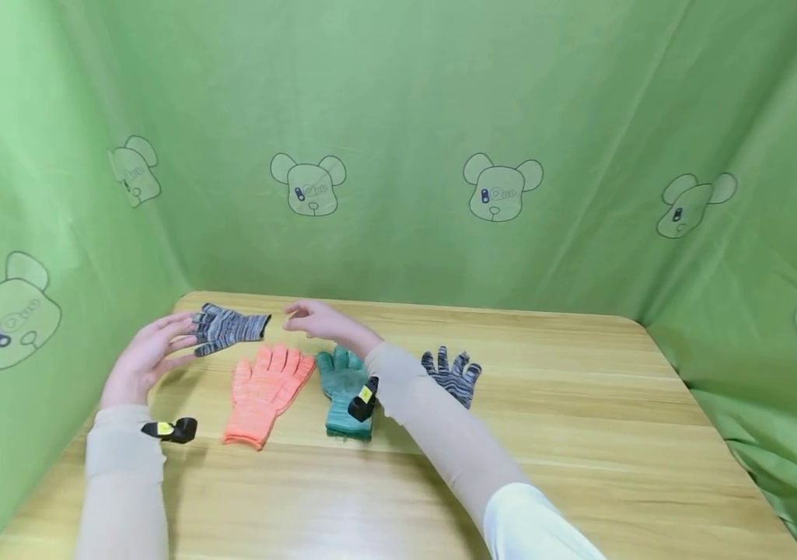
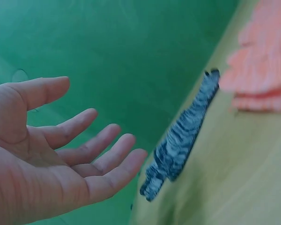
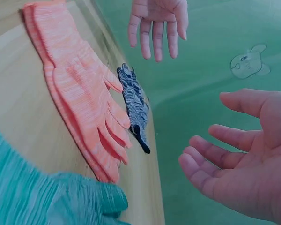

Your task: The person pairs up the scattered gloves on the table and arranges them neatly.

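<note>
A dark grey striped knit glove (image 1: 232, 327) lies near the back left corner of the table, its cuff pointing right. My left hand (image 1: 149, 350) hovers at its finger end, fingers spread and apart from the glove in the left wrist view. Beyond the cuff, my right hand (image 1: 314, 317) hangs with loosely bent fingers and holds nothing. Orange gloves (image 1: 263, 395), stacked as a pair in the right wrist view, lie in front of the striped glove. Right of them is a green glove (image 1: 342, 389), partly hidden by my right forearm.
A second striped glove (image 1: 456, 375) lies right of the green one, its lower part hidden behind my right arm. The wooden table (image 1: 580, 404) is bounded by green curtain (image 1: 398, 93) at the back and both sides.
</note>
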{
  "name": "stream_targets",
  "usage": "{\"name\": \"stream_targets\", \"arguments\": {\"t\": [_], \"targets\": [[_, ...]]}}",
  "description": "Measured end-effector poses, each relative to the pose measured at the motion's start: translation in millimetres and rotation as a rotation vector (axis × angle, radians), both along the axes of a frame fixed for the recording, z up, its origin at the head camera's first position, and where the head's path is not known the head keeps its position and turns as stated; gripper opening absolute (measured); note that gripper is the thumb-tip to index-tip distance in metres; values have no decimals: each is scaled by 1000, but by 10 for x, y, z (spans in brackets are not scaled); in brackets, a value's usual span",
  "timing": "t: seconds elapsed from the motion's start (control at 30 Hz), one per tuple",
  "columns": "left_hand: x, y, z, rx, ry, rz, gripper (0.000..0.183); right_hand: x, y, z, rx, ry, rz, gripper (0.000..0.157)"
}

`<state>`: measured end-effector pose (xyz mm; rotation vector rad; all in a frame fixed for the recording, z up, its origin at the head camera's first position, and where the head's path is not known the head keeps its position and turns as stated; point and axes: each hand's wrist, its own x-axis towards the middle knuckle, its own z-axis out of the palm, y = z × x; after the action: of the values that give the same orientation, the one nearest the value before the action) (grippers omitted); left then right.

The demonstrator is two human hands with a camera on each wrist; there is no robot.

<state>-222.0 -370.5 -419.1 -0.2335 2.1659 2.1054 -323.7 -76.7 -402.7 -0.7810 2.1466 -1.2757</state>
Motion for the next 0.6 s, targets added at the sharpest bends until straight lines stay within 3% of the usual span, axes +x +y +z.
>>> {"name": "stream_targets", "arguments": {"t": [0.1, 0.33, 0.43, 0.6], "targets": [[-37, -70, -45, -14, -40, 14, 40, -68, -113, -31, -27, -63, -38, 48], [-196, -162, -171, -41, -149, 59, 74, -203, -312, -131, -63, -159, -99, 50], [-257, -173, -211, -2, -171, 76, 74, -243, -360, -165, -81, -189, -119, 53], [-322, -163, -245, -19, -200, 89, 75, -274, -395, -230, -84, -224, -142, 54]]}}
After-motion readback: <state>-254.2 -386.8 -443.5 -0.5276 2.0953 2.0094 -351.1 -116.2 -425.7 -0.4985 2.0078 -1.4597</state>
